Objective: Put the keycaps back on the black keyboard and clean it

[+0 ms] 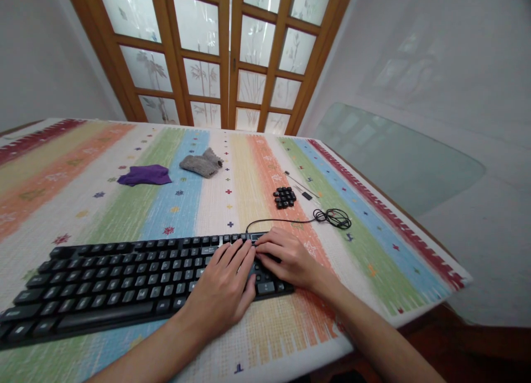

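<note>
A black full-size keyboard (112,278) lies across the near side of the table, tilted a little in my view. My left hand (228,281) rests on it with fingers stretched out flat over the keys left of the number pad. Close beside it, my right hand (284,256) is bent over the upper number pad, thumb and fingers drawn together. Whatever those fingertips hold, if anything, is hidden. Beyond the right hand sits a small cluster of loose black keycaps (284,197). Dark openings show in the number pad under the right hand.
The keyboard's cable (338,218) is coiled at the right. Near the keycaps lie a thin stick-like tool (305,185) and a small black piece (307,195). A purple cloth (144,174) and a grey knitted cloth (202,163) lie farther back on the striped tablecloth (369,234).
</note>
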Tool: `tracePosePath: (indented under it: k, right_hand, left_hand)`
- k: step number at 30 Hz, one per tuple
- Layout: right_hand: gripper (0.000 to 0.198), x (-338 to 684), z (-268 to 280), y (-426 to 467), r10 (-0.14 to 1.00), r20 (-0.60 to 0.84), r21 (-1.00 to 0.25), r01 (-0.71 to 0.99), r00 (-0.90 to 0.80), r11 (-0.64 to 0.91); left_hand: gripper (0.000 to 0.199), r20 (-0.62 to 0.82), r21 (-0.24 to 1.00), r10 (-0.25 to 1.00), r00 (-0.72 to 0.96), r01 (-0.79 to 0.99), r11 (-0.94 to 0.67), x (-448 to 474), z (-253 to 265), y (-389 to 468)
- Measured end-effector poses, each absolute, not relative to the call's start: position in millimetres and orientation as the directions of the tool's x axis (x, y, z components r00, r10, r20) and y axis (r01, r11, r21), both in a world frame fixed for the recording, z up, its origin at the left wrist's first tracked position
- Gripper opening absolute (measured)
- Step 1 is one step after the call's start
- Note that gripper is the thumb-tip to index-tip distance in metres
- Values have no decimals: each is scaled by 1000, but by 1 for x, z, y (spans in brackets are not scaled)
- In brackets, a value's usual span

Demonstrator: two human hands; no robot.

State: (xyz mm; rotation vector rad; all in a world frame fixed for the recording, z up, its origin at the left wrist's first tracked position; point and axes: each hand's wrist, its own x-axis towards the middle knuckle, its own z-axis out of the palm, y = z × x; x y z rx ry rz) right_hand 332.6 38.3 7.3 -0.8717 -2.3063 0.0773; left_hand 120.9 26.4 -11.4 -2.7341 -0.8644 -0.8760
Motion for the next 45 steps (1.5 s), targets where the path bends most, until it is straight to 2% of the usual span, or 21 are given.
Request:
tracePosePath:
  k: [4,12,17,21,27,35,39,45]
  right_hand:
    - [15,332,5,38,619,570,-325,544,-541,774]
    - [8,332,5,38,755,511,-514,558,-411,652]
    - [6,336,9,40,788,537,-566,563,-302,602]
    - [5,339,9,41,835,498,-635,558,-233,535]
    - [6,335,9,42,765,485,-546,536,-424,643]
    - [10,331,10,41,672,536,-455,496,-510,739]
    - [11,331,11,41,652,562,-405,518,-509,753]
    - [9,331,9,40,677,564,-412,549,-473,727]
  left_hand:
    - [39,573,66,500,649,571,-818,122,-11,25]
    - [47,560,152,594,577,634,-759,120,-11,24]
    - [47,537,141,650,537,703,-698,120,-13,22]
    - [46,541,136,654,529,712,-689,121,-13,22]
    - [47,547,130,644,535,705,-697,122,-13,23]
    - [47,532,128,652,540,710,-693,122,-13,22]
    - [47,532,127,653,539,711,-691,123,-13,22]
    - [45,525,121,652,547,711,-693,123,-12,23]
